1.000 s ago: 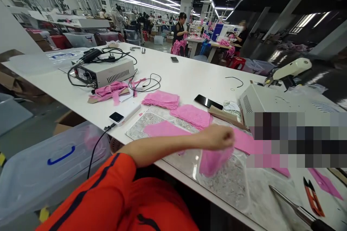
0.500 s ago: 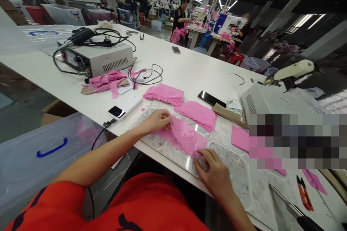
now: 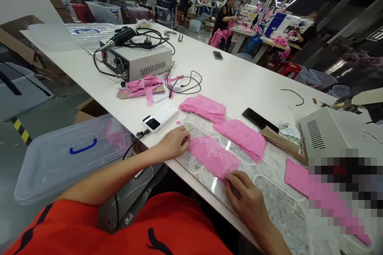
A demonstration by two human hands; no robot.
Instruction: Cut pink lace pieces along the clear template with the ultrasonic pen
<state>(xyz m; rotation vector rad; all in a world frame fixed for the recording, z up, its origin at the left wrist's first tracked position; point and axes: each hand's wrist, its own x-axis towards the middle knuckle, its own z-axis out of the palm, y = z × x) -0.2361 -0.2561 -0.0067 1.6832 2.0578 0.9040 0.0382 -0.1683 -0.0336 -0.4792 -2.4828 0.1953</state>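
Note:
A pink lace piece (image 3: 213,156) lies flat on a clear plastic sheet (image 3: 269,191) at the near edge of the white table (image 3: 227,83). My left hand (image 3: 173,143) pinches the lace's left end with curled fingers. My right hand (image 3: 248,195) presses its fingertips on the lace's right end. Two stacks of pink lace (image 3: 203,107) (image 3: 241,137) rest just beyond it.
A white power bank (image 3: 158,117) with a cable, a black phone (image 3: 259,118), a grey control box (image 3: 137,61) with cords and a second box (image 3: 332,133) stand on the table. A plastic bin (image 3: 72,155) sits on the floor at left. Other people work at far tables.
My left hand carried a pink lace piece from the right side over to the left. Both hands have now spread it flat on the plastic sheet. The camera swung left.

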